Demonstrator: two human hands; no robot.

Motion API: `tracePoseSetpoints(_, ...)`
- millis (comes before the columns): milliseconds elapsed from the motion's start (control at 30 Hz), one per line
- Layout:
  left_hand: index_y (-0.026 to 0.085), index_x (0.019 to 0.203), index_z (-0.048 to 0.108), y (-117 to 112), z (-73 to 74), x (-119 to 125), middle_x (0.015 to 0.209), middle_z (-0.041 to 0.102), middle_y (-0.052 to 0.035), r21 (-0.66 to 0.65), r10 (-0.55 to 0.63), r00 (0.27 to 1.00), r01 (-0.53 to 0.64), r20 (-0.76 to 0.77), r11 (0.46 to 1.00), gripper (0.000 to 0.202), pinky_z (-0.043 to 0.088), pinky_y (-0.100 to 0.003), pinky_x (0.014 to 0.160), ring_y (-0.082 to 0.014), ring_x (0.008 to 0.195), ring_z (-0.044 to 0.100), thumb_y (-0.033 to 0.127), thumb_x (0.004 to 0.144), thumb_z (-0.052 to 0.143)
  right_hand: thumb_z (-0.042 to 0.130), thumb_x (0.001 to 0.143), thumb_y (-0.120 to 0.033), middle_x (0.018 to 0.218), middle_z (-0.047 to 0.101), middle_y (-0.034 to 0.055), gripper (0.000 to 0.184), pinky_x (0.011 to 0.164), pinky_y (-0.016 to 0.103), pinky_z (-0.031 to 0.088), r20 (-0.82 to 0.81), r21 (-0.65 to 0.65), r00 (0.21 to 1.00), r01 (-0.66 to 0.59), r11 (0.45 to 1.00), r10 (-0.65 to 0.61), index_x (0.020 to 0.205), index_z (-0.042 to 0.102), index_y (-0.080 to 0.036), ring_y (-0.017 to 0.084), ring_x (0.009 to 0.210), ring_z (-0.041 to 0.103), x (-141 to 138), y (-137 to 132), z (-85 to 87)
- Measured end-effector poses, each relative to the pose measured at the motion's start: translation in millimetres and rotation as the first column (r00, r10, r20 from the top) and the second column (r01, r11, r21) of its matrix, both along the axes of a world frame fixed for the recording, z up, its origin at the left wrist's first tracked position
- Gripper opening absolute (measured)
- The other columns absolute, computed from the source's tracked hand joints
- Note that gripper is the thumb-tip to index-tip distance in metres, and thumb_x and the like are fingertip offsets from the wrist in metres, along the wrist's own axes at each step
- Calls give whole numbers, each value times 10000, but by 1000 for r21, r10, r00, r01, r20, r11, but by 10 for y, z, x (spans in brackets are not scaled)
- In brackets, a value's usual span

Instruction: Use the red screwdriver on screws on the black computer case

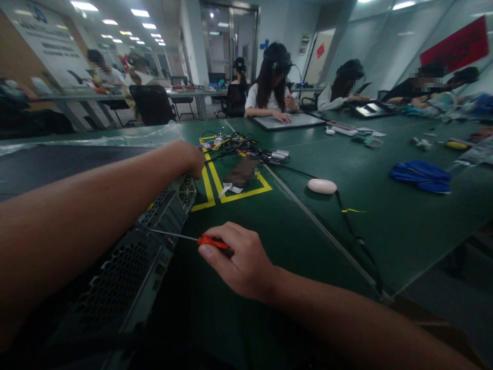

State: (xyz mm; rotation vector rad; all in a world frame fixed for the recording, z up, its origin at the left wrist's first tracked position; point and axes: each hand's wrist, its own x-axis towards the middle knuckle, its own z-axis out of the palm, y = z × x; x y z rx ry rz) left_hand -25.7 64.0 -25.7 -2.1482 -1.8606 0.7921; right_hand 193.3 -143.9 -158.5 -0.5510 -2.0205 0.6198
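A dark computer case (127, 277) lies on its side on the green table (385, 226), its perforated rear panel and fan grille facing me. My right hand (241, 262) is closed around a red-handled screwdriver (210, 241); its thin shaft runs left, with the tip at the case's rear panel. My left hand (190, 156) reaches over the case's far top corner and rests there with curled fingers, which are partly hidden.
A tangle of cables (239, 144) lies inside yellow floor-tape marks beyond the case. A pink mouse (322, 186) with a black cord sits right of centre, blue fabric (421, 176) farther right. Several people sit working at the far side of the table.
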Motion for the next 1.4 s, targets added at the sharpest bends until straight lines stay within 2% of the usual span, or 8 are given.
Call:
tracePoseSetpoints(133,255,1438,1026,9,-5,-13,1267,996,-194,2,-5,1000,5,5,1000,553,677,-511,1158,-485,1357,867,456,927,958,897,1179,-388,1237,947,85,282,966,367,762,-38,6,999,-17,1000,17,1404,830,-230,241,1012,901,-18,6,-19)
tracePoseSetpoints(300,244,1417,1033,-52,34,26,1288,996,-216,-10,14,999,-14,47,1000,556,677,-524,1183,-516,1368,876,426,893,993,859,1190,-348,1175,928,62,156,968,364,763,-64,1,998,-28,1000,28,1283,782,-248,231,996,904,-42,8,-7)
tracePoseSetpoints(467,174,1501,990,-102,52,52,1360,991,-223,3,4,1000,-4,-16,1000,568,673,-496,1215,-469,1391,866,419,994,913,841,1213,-347,1175,928,64,115,991,360,753,-68,6,997,-38,999,38,1230,781,-250,230,1021,903,-43,3,14)
tracePoseSetpoints(633,218,1477,1008,-81,37,37,1327,996,-213,2,-9,1000,9,-12,1000,551,684,-520,1202,-489,1386,868,443,983,914,823,1232,-373,1185,923,63,121,987,371,750,-22,-15,999,-31,999,31,1268,797,-260,236,1021,893,-35,10,2)
tracePoseSetpoints(767,194,1512,990,-34,4,2,1310,994,-226,-7,-22,1000,22,-6,1000,594,676,-530,1203,-493,1371,865,422,968,912,819,1239,-392,1181,922,67,141,976,378,748,-6,-7,999,-32,999,32,1265,801,-254,234,999,882,-30,14,-4)
tracePoseSetpoints(967,295,1435,1034,68,-58,-57,1269,990,-185,5,25,998,-25,66,1000,568,658,-545,1196,-515,1417,840,399,881,964,826,1238,-372,1182,926,76,136,967,385,749,-26,7,999,-39,999,39,1257,802,-240,236,1005,885,-33,17,4)
tracePoseSetpoints(1200,234,1480,1016,15,-14,-18,1349,984,-218,-18,4,1000,-4,11,1000,585,670,-502,1176,-492,1368,868,396,928,913,835,1242,-406,1187,926,73,164,968,386,751,-19,-7,999,-31,999,31,1271,805,-247,234,1001,886,-21,15,-10)
tracePoseSetpoints(1400,237,1501,1007,-6,1,4,1315,993,-216,-8,13,1000,-13,2,1000,615,681,-523,1186,-501,1346,890,404,915,920,847,1230,-419,1177,927,70,187,935,362,741,-27,-21,1000,-7,1000,6,1283,794,-248,224,972,883,-21,-1,-18)
